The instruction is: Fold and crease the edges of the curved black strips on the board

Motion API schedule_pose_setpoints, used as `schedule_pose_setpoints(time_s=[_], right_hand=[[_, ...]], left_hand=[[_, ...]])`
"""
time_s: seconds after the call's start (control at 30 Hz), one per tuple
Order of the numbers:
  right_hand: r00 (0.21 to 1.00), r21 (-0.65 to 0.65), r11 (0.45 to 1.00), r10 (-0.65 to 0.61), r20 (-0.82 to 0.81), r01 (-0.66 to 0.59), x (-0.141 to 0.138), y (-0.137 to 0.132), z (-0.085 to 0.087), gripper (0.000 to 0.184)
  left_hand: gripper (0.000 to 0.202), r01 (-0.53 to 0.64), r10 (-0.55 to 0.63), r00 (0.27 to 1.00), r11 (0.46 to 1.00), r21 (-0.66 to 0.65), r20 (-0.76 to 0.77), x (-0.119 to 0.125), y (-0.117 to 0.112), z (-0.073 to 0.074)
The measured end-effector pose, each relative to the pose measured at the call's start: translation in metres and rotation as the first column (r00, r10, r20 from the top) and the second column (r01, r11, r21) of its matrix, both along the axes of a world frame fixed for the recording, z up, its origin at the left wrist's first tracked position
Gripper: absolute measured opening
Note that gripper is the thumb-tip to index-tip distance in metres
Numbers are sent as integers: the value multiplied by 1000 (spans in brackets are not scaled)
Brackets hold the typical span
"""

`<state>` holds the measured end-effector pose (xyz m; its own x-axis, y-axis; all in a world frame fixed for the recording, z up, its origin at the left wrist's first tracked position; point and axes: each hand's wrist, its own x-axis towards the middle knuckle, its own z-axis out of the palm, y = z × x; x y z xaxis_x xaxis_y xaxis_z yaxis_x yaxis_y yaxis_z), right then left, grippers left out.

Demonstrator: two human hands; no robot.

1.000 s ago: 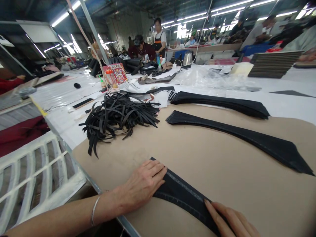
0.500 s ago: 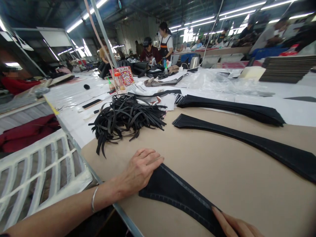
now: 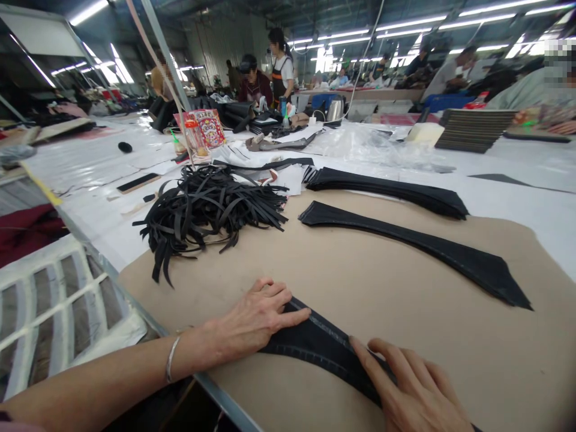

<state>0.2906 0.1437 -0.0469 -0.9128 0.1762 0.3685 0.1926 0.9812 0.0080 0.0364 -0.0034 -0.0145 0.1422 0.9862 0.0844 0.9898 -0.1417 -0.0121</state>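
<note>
A long curved piece of black fabric (image 3: 315, 345) lies on the brown paper sheet (image 3: 360, 276) near the table's front edge. My left hand (image 3: 256, 318), with a bracelet on its wrist, lies flat and open on the piece's left tip. My right hand (image 3: 414, 390) rests with its fingers stretched out on the same piece further right, covering its lower end. Both hands press on the fabric and hold nothing.
Beyond my hands lie a similar black piece (image 3: 405, 243), a stack of them (image 3: 387, 191) and a heap of black strips (image 3: 207, 207). A white slatted crate (image 3: 54, 312) stands left of the table. Several people work at the far tables.
My right hand has slid left along the black piece, toward my left hand. My left hand stays on the left tip. The view has shifted slightly.
</note>
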Motion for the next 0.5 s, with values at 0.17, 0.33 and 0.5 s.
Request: schedule_pose_setpoints(time_s=[0.17, 0.33, 0.5], right_hand=[[1000, -108, 994, -11, -2, 11, -41, -17, 2, 61], [998, -195, 979, -67, 8, 67, -17, -11, 0, 62], [950, -204, 929, -292, 111, 310, 78, 0, 3, 65]], left_hand=[[45, -8, 8, 1000, 1000, -22, -18, 2, 3, 0], [48, -11, 11, 1000, 1000, -24, -6, 0, 2, -7], [60, -2, 4, 1000, 997, 79, -30, -5, -1, -19]])
